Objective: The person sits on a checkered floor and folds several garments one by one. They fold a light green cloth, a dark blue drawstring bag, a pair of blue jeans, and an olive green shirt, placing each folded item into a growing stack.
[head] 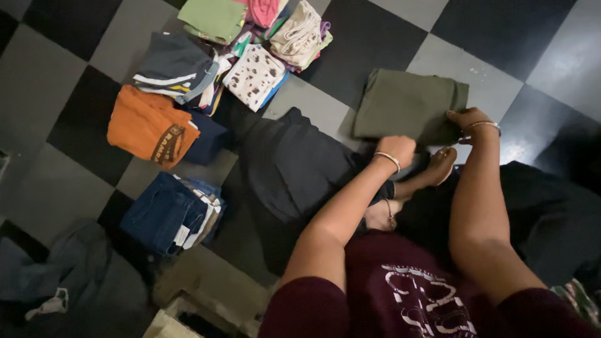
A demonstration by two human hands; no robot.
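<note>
Hands work at a folded olive-green garment (pixel 407 103) that lies flat on the checkered floor (pixel 56 81) in front of the seated person. The left hand (pixel 397 150) is curled into a fist, pressing on the garment's near edge; whether it grips cloth, I cannot tell. The right hand (pixel 468 118) rests on the garment's right corner with fingers bent together, a bangle at the wrist. Just left of the garment spreads a dark cloth (pixel 294 169). Farther left sit folded stacks: an orange shirt (pixel 147 125), blue jeans (pixel 164 213), a grey striped top (pixel 172 66), a white spotted piece (pixel 253 76), a cream bundle (pixel 300 34) and a light green fold (pixel 213 17).
</note>
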